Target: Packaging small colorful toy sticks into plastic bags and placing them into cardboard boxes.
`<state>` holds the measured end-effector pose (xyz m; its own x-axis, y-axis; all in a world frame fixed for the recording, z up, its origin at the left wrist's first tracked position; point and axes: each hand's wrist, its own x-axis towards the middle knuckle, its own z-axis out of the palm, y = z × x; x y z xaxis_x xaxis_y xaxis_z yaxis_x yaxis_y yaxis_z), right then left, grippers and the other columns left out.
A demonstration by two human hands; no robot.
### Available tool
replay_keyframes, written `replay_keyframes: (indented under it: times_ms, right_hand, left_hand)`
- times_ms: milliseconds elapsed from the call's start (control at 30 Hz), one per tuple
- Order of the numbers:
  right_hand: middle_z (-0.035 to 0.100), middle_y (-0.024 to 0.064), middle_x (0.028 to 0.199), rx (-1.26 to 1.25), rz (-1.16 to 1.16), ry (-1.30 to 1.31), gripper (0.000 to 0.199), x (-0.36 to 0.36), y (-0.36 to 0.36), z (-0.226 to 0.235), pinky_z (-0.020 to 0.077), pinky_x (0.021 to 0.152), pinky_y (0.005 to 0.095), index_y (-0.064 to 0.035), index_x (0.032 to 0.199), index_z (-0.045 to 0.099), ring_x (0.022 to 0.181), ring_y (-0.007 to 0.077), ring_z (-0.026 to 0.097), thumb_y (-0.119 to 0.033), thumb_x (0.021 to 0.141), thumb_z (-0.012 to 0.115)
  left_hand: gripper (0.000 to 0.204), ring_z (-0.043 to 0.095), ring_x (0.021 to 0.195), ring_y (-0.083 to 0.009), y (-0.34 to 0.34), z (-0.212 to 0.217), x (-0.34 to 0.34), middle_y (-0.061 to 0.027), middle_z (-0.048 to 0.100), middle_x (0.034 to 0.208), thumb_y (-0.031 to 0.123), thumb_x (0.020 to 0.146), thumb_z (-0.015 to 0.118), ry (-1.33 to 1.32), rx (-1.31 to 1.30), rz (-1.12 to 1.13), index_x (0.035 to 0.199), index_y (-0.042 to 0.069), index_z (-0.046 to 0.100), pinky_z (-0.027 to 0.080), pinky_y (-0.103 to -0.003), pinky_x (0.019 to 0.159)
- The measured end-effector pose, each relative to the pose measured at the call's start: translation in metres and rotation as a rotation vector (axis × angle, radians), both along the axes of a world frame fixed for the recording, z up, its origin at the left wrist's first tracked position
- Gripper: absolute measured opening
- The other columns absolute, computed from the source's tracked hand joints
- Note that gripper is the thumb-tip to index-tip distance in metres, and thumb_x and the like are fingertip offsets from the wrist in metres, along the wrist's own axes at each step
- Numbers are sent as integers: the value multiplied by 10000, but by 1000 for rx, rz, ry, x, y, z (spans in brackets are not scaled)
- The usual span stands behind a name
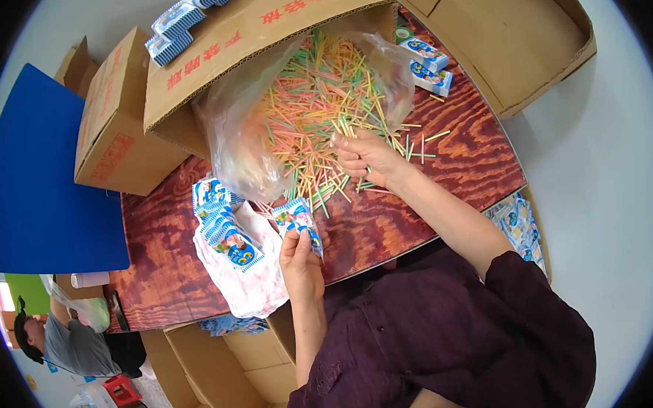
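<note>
My left hand grips a small blue-and-white printed packet between thumb and fingers, above the table's near edge. My right hand is closed around a few thin coloured sticks, their ends poking out past the fingers. Behind it a heap of pink, yellow and green sticks spills from a clear plastic bag inside a cardboard box lying on its side. Left of the packet, a row of similar packets overlaps on a white cloth.
Loose sticks lie on the red-brown table. More packets sit at its far right, others on the box top. Open cartons stand at far right and below left. A person in grey is at the left.
</note>
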<state>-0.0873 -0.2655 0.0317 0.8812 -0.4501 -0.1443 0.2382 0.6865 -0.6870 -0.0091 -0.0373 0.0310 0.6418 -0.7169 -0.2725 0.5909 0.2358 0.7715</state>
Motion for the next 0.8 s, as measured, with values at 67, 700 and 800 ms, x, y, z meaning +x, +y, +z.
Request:
replay_keyframes:
  times_ms: [67,700,800]
  right_hand:
    - [349,-67,572,-29,-33,46,228,4,-5,-5,240,391,203,-56,901,481,437,32,309,-260,983,543]
    - [528,28,692,95,-415,62,226,20,40,9,418,563,239,-67,928,530,617,122,502,-287,959,576]
    - [571,35,729,181,-459,135,212,15,56,15,460,524,266,-61,921,546,635,119,568,-266,954,588]
  left_hand:
    - [89,657,829,-198,-4,-3,-2,-89,669,922,73,934,582,19,-7,-7,1012,37,603,545,-335,747]
    - [139,642,787,-142,-48,-11,-13,-83,684,948,86,931,590,137,-77,-222,1020,-7,641,521,-275,719]
    - [155,643,787,-159,-53,-14,-11,-100,685,973,120,931,598,239,-86,-198,1028,6,638,526,-289,712]
